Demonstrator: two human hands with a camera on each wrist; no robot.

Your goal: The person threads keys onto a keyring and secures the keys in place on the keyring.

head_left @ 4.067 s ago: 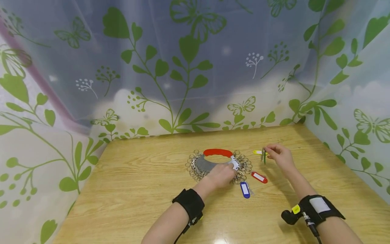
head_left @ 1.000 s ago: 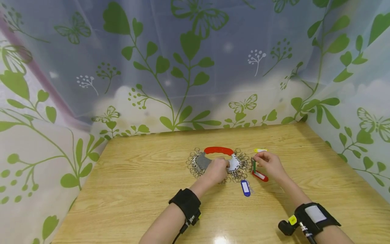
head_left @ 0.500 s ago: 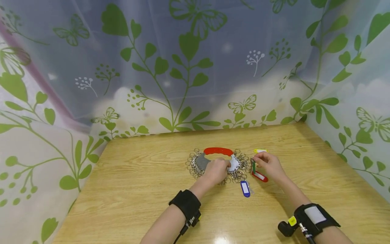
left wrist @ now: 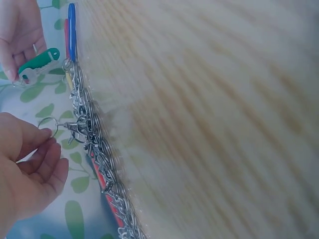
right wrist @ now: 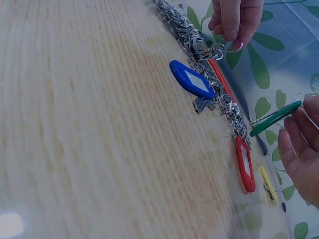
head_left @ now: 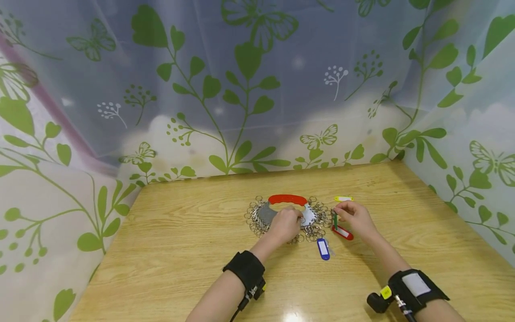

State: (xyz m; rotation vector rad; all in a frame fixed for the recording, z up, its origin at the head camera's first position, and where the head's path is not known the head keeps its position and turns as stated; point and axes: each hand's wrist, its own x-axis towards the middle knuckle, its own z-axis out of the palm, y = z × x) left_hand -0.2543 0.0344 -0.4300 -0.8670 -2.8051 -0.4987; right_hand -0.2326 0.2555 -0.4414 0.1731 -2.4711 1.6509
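A grey metal key holder plate (head_left: 309, 216) with a red handle (head_left: 287, 199) lies on the table, fringed with many metal clips and split rings. Over its front part, my left hand (head_left: 285, 225) pinches one split ring (left wrist: 48, 120) between thumb and forefinger, raised above the others with its clip hanging from it. Right of the plate, my right hand (head_left: 357, 218) pinches the ring of a green key tag (right wrist: 275, 118). A key (left wrist: 31, 75) hangs beside that tag. In the head view the green tag overlaps the red key tag (head_left: 343, 232).
A blue key tag (head_left: 323, 249) with a key lies in front of the plate. Behind my right hand is a yellow key tag (head_left: 344, 198). The wooden table (head_left: 181, 250) meets patterned curtains (head_left: 249, 112) at its back and sides.
Since the oldest frame, my right hand has brought the green key tag leftward to the plate's right edge. My left hand has shifted slightly left. Both hands hold nearly still over the last second.
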